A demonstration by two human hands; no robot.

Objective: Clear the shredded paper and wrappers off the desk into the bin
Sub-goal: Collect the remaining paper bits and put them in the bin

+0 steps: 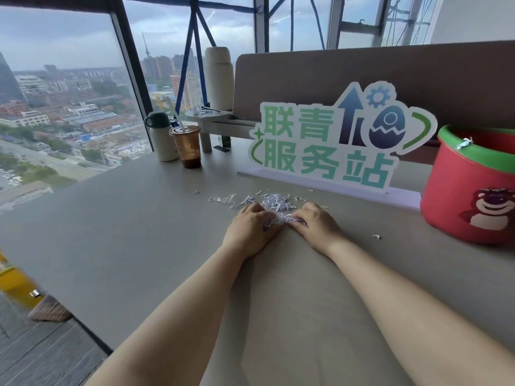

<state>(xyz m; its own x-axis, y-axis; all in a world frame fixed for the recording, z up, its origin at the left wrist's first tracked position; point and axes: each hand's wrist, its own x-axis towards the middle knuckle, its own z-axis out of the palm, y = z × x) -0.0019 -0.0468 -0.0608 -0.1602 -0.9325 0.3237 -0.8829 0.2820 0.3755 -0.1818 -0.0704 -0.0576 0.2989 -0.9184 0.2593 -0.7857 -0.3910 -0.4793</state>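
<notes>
White shredded paper (274, 203) is bunching on the smooth grey desk (139, 232), where the left hand (252, 228) and right hand (317, 227) are curling their fingers inward, clamping a crinkly wad between them. Loose strips are lying just beyond the fingertips, and the round red bin (451, 196) is sitting well to their right.

On desk (125, 232): left hand (250, 229) and right hand (316, 227) flanking shredded paper (274, 203), touching it. Behind paper: sign (328, 140), then partition (306, 73). Right of sign: bin (451, 190). Far left: cup (186, 146), flask (160, 137) beside it.
</notes>
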